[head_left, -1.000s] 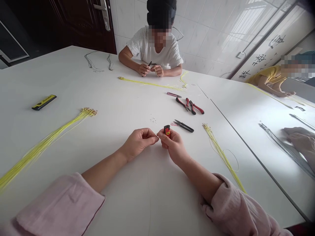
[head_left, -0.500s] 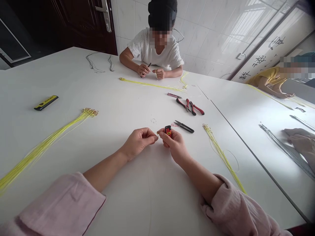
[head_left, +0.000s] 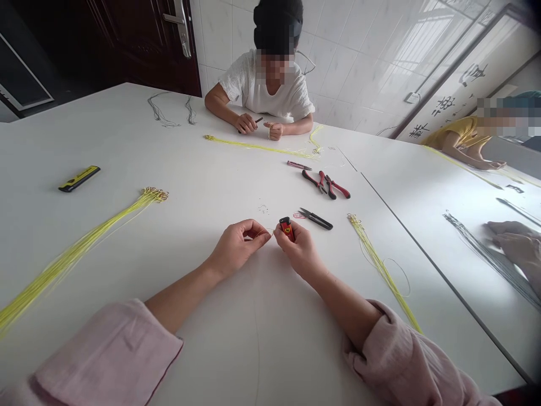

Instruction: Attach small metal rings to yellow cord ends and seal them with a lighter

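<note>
Thumb and forefinger of my left hand (head_left: 239, 245) pinch a thin yellowish cord (head_left: 257, 332), whose tail hangs down over the table toward me. My right hand (head_left: 301, 248) is closed around a red and black lighter (head_left: 286, 228) that stands up tilted between the fingers. Its thumb and fingertip also meet at the cord's other end, right beside my left fingertips; a small gap separates the two hands. Just beyond my right hand lie black thread snips (head_left: 316, 219) and a small pink-red item (head_left: 299, 215). Tiny dark specks (head_left: 264, 208) are scattered ahead of my fingers.
Bundles of yellow cords lie at left (head_left: 93, 239) and right (head_left: 384, 270). Red-handled pliers (head_left: 325, 184) and a yellow-black cutter (head_left: 79, 179) rest farther out. A person (head_left: 270, 96) works opposite; another person's hands (head_left: 518, 239) are at right by grey cords (head_left: 486, 254).
The lighter in my right hand has tipped slightly to the left. My fingertips have drawn a little apart. Across the table, the person's dark tool is tilted lower.
</note>
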`<state>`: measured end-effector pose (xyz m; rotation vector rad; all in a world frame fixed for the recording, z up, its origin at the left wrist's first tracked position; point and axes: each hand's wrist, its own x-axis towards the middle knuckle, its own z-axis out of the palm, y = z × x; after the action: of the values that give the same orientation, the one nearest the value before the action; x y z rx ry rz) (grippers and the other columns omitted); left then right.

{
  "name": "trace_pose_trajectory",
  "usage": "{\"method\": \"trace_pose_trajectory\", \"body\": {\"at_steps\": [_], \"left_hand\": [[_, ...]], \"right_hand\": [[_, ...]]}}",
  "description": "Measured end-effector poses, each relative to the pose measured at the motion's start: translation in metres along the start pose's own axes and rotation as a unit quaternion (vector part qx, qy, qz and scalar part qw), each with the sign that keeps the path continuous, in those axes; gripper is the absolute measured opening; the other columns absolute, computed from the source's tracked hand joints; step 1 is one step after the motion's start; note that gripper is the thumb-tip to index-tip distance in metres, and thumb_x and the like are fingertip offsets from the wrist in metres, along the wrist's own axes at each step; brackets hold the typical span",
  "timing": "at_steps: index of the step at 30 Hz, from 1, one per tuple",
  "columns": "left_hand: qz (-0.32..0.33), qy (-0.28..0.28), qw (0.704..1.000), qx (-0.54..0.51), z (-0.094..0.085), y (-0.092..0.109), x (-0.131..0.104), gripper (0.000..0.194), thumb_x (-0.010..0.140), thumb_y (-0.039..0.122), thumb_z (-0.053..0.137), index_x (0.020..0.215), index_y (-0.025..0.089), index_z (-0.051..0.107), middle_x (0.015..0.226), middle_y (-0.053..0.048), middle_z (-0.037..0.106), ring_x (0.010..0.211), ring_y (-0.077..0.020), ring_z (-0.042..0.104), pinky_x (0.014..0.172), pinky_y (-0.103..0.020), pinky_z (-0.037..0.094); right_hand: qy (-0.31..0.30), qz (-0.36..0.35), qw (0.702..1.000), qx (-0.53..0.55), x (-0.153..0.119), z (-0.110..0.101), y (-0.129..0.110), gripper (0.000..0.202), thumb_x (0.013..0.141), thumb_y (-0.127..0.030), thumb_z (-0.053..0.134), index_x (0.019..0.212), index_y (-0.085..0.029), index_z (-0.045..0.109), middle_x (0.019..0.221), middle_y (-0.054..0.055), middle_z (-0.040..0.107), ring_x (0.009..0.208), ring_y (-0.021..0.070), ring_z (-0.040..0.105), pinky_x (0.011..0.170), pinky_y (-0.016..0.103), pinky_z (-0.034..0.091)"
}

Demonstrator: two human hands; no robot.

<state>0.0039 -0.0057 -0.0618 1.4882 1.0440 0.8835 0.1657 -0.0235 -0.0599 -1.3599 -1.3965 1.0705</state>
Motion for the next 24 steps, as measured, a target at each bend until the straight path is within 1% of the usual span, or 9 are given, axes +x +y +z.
{"method": "trace_pose_trajectory", "body": {"at_steps": [5,8,11,13,16,19,22,24], "left_hand": [[0.006,-0.006,1.0,-0.008,-0.001,-0.001,0.0,0.024,0.079,0.044,0.061,0.081,0.02,0.063,0.084,-0.003,0.063,0.082,-0.0174,0.055,0.077,-0.031,0.044],[0.004,-0.006,0.999,-0.036,-0.002,-0.002,0.0,0.023,0.079,0.042,0.062,0.081,0.019,0.064,0.083,-0.003,0.062,0.082,-0.0173,0.055,0.078,-0.032,0.044],[-0.013,-0.007,0.998,-0.068,-0.002,-0.002,0.001,0.023,0.078,0.042,0.063,0.081,0.019,0.065,0.082,-0.003,0.061,0.081,-0.0168,0.055,0.081,-0.033,0.045],[-0.023,-0.012,0.996,-0.086,-0.003,-0.002,0.001,0.023,0.077,0.041,0.064,0.081,0.019,0.065,0.082,-0.003,0.061,0.082,-0.0166,0.054,0.083,-0.035,0.045],[-0.036,-0.022,0.992,-0.122,-0.004,-0.001,0.002,0.022,0.076,0.04,0.065,0.079,0.018,0.065,0.083,-0.002,0.06,0.085,-0.0164,0.053,0.088,-0.036,0.044],[-0.051,-0.038,0.985,-0.163,-0.005,0.001,0.003,0.02,0.076,0.038,0.066,0.075,0.018,0.064,0.081,-0.002,0.058,0.084,-0.0151,0.052,0.09,-0.035,0.043],[-0.069,-0.047,0.977,-0.198,-0.006,0.002,0.004,0.02,0.075,0.036,0.068,0.069,0.018,0.062,0.077,0.0,0.054,0.081,-0.0137,0.051,0.089,-0.033,0.042],[-0.08,-0.053,0.971,-0.218,-0.007,0.003,0.004,0.02,0.074,0.035,0.068,0.067,0.018,0.061,0.076,0.0,0.053,0.078,-0.0129,0.05,0.089,-0.032,0.041]], "right_hand": [[-0.024,0.019,1.0,0.008,0.0,-0.001,0.001,0.021,0.081,-0.033,0.051,0.068,-0.02,0.041,0.061,-0.005,0.029,0.055,0.0093,0.024,0.05,0.024,0.022],[-0.034,0.027,0.999,0.012,0.0,-0.002,0.002,0.02,0.081,-0.034,0.051,0.07,-0.02,0.043,0.061,-0.005,0.03,0.054,0.0092,0.025,0.049,0.024,0.022],[-0.025,0.019,0.999,0.009,0.0,-0.002,0.002,0.022,0.081,-0.035,0.053,0.069,-0.019,0.044,0.06,-0.005,0.03,0.053,0.0088,0.026,0.048,0.024,0.023],[-0.008,-0.002,1.0,-0.004,-0.001,-0.002,0.003,0.021,0.081,-0.037,0.055,0.072,-0.019,0.05,0.06,-0.005,0.036,0.053,0.0088,0.029,0.049,0.024,0.026],[0.009,-0.038,0.999,-0.036,-0.001,-0.002,0.003,0.021,0.08,-0.039,0.059,0.086,-0.02,0.06,0.067,-0.002,0.05,0.057,0.0101,0.039,0.052,0.024,0.033],[0.035,-0.103,0.99,-0.09,-0.003,-0.003,0.005,0.018,0.083,-0.035,0.058,0.091,-0.02,0.062,0.079,0.001,0.058,0.063,0.0113,0.047,0.056,0.024,0.039],[0.079,-0.218,0.959,-0.162,-0.003,-0.003,0.009,0.012,0.085,-0.026,0.055,0.093,-0.021,0.062,0.086,0.004,0.059,0.067,0.0118,0.051,0.055,0.024,0.042],[0.089,-0.283,0.934,-0.201,-0.003,-0.003,0.011,0.014,0.085,-0.02,0.053,0.096,-0.021,0.062,0.088,0.004,0.058,0.068,0.012,0.054,0.054,0.024,0.043]]}}
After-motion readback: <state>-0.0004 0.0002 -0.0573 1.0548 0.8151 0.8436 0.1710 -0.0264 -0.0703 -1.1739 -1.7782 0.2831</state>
